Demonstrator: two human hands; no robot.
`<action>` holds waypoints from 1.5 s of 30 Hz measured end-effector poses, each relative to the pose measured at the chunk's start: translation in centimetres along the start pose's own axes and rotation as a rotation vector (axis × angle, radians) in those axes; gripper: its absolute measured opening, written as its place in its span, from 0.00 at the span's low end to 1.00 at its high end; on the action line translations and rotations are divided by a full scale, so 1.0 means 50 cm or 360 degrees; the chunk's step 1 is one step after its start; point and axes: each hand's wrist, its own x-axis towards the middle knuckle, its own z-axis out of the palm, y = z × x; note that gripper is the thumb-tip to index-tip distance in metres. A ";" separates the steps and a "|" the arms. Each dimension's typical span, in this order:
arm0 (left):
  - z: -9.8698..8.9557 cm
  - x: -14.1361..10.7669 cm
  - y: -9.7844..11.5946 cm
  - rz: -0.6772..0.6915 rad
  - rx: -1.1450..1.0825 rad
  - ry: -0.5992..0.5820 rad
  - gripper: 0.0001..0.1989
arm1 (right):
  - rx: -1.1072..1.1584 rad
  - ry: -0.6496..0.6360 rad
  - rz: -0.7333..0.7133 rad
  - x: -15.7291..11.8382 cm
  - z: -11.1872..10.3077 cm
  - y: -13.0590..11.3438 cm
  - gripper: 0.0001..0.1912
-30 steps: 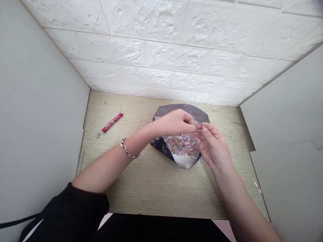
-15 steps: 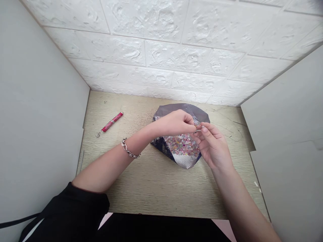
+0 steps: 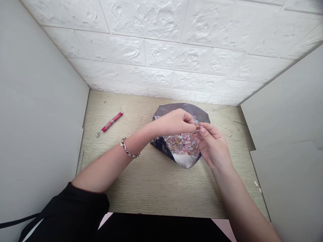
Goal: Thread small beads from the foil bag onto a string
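My left hand (image 3: 180, 121) is closed, its thumb and fingertip pinched together. Facing it, my right hand (image 3: 213, 143) pinches with thumb and forefinger, the other fingers loosely curled. The fingertips of both hands meet above an opened fabric pouch (image 3: 163, 146), dark patterned outside with a grey lining. Many small pastel beads (image 3: 183, 144) lie inside it. Whatever sits between my fingertips is tiny and mostly hidden, so I cannot make out its kind.
A red slim tube (image 3: 112, 122) lies on the tabletop (image 3: 161, 191) at the left, with a small shiny piece (image 3: 98, 134) by its lower end. Thin thread (image 3: 227, 117) trails at the right. Grey panels flank both sides, and a white brick-pattern wall (image 3: 161, 53) stands behind.
The fingertips of my right hand have shifted slightly left, closer to my left fingertips. The pouch and the red tube stay where they were.
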 end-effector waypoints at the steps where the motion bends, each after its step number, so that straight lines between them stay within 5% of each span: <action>1: 0.000 0.000 0.001 -0.0002 -0.0004 -0.0008 0.09 | 0.0001 -0.0001 -0.0003 0.000 -0.001 0.001 0.08; 18: 0.002 0.001 -0.001 0.0037 0.0019 -0.0072 0.08 | 0.0022 -0.0005 -0.0006 0.002 0.000 0.002 0.08; 45: 0.023 0.019 -0.018 0.0079 -0.0225 0.0246 0.15 | -0.0002 0.0000 -0.0013 0.004 -0.004 0.002 0.07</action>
